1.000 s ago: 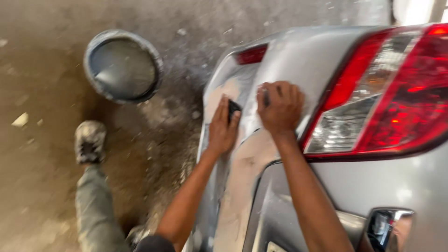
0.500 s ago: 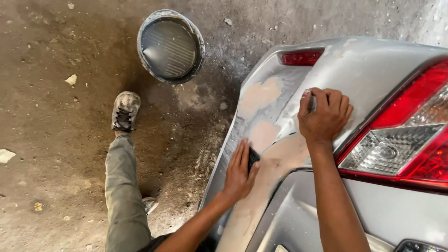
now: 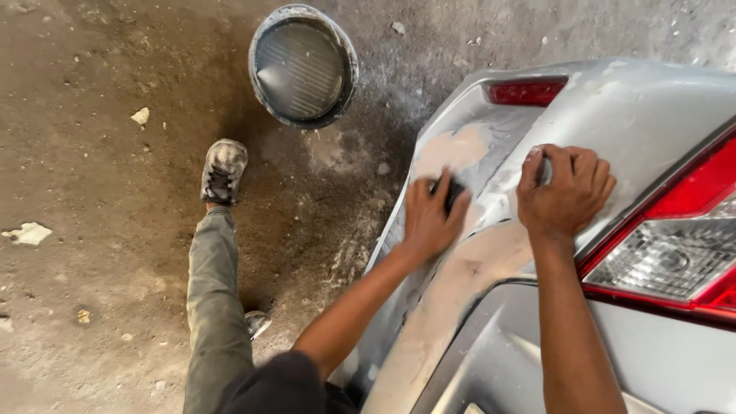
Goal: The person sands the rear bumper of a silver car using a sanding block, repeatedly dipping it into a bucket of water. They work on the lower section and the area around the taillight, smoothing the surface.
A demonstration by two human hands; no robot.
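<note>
Head view, left hand (image 3: 429, 218) fingers gripping dark sanding block (image 3: 452, 192), right hand (image 3: 563, 192) curled (contents hidden), round basin (image 3: 303, 65) nearby

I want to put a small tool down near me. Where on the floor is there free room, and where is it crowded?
Bare floor lies left of the shoe, between two pale scraps. Another patch lies between the round basin and the silver bumper. The bumper corner is crowded: left hand and right hand press there.

Dusty, stained concrete floor (image 3: 100, 307) with scattered pale debris (image 3: 29, 233) and a round metal basin (image 3: 303, 66).
</note>
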